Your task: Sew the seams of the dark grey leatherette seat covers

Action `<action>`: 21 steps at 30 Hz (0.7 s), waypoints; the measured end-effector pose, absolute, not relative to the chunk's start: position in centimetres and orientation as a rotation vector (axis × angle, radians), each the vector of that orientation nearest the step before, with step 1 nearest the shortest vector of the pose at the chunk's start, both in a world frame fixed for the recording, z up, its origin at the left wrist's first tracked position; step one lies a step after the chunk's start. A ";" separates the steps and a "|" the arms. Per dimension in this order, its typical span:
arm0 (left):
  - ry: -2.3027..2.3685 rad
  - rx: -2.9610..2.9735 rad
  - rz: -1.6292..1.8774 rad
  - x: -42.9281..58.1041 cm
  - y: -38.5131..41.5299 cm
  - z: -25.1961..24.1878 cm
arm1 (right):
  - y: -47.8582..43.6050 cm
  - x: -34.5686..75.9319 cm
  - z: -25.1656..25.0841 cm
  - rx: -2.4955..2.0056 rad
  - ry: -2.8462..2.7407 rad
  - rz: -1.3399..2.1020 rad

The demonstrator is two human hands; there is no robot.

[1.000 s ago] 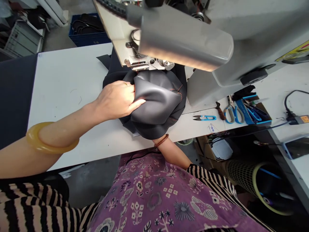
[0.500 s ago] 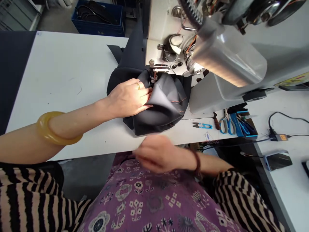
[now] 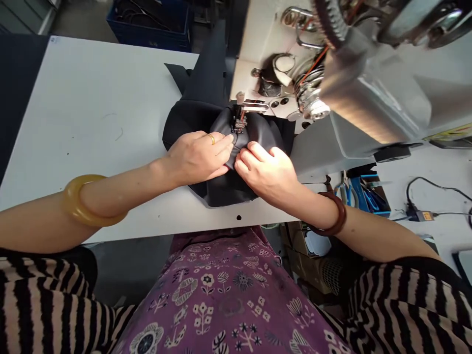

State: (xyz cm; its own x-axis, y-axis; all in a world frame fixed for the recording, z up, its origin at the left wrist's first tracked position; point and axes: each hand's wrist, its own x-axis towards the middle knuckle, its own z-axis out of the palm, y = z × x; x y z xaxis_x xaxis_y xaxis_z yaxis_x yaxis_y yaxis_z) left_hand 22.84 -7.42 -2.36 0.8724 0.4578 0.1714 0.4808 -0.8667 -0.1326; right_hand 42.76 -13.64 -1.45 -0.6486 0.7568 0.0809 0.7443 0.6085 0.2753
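A bundle of black fabric (image 3: 195, 120) lies bunched under the presser foot (image 3: 239, 123) of a sewing machine (image 3: 254, 59). My left hand (image 3: 202, 155), with a ring on one finger, grips the cloth just left of and in front of the foot. From the right, my right hand (image 3: 267, 169) pinches the same fabric with its fingers curled in. Both sets of fingertips are close together, and the cloth between them is partly hidden. A strip of the material runs away behind the machine head.
The white table (image 3: 84, 108) extends left. Scissors (image 3: 346, 189) and a blue tool box (image 3: 368, 194) stand right of the machine, near a black cable (image 3: 409, 196). A blue crate (image 3: 151, 29) of dark pieces sits on the floor behind.
My right hand has gone from near my apron up onto the fabric and taken hold of it. My left hand stays on the cloth. The view has shifted slightly.
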 end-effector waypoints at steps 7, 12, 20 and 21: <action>-0.829 -2.769 -0.334 24.1 -8.5 -3.3 | -11.5 44.1 -0.3 1.278 2.747 0.394; -0.877 -2.711 -0.408 24.8 -8.4 -3.9 | -10.8 43.8 1.0 1.328 2.576 0.305; -0.883 -2.792 -0.355 23.4 -7.1 -3.2 | -11.5 42.2 0.9 1.422 2.547 0.211; -0.882 -2.792 -0.345 23.4 -7.2 -3.2 | -11.8 42.3 0.6 1.453 2.582 0.176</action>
State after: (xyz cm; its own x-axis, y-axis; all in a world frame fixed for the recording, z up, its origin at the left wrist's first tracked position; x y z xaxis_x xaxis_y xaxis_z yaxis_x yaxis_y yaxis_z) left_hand 23.38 -7.19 -3.18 0.7956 0.5389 0.2768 0.5838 -0.8040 -0.1127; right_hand 42.31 -11.77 0.62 -0.5093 0.8556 -0.0923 0.8352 0.5173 0.1868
